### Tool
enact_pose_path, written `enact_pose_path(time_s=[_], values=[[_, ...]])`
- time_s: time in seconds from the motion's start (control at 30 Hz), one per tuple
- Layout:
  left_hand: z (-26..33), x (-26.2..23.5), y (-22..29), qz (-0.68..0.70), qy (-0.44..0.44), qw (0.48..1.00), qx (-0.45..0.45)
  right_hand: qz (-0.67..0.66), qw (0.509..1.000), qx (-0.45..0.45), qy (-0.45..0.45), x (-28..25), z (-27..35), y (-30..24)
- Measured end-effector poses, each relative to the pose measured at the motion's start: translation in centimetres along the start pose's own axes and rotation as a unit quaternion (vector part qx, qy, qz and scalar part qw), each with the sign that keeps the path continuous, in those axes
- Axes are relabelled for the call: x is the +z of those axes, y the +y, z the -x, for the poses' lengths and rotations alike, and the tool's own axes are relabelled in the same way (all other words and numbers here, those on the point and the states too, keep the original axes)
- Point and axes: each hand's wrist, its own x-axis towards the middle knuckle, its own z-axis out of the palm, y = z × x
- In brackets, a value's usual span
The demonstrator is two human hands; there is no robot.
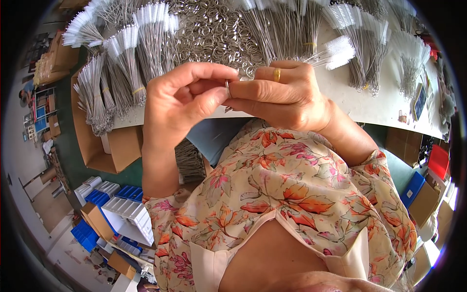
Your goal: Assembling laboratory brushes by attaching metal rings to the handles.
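My left hand point(182, 97) and my right hand point(287, 92) meet above the table's near edge. A small metal ring point(227, 86), seen nearly edge-on, is pinched between the left thumb and fingers. The right thumb and index finger close at the same spot, gripping the ring from the other side. Beyond the right hand lie a few white-bristled wire brushes point(339, 52); their wire stems run behind its knuckles, and I cannot tell whether that hand also holds them. Behind both hands spreads a large pile of loose metal rings point(214, 34).
Bundles of wire brushes point(124, 48) stand left of the ring pile, with more bundles point(357, 44) to the right on the white table point(389, 109). An open cardboard box point(121, 146) sits below the left edge. Blue and white plastic bins point(129, 214) are stacked at lower left.
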Motion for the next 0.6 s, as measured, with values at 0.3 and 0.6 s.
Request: enact_pose_path(time_s=[0.3,0.6], values=[[0.3,1.6,-1.4,-0.29,0.19,0.884,0.314,-0.522,0.692,0.497,0.045,-1.6,-3.0,-0.9],[-0.4,1.2,-2.0,-0.365,0.192,0.832,0.371,-0.544,0.679,0.49,0.06,-0.8,-3.5,-0.8]])
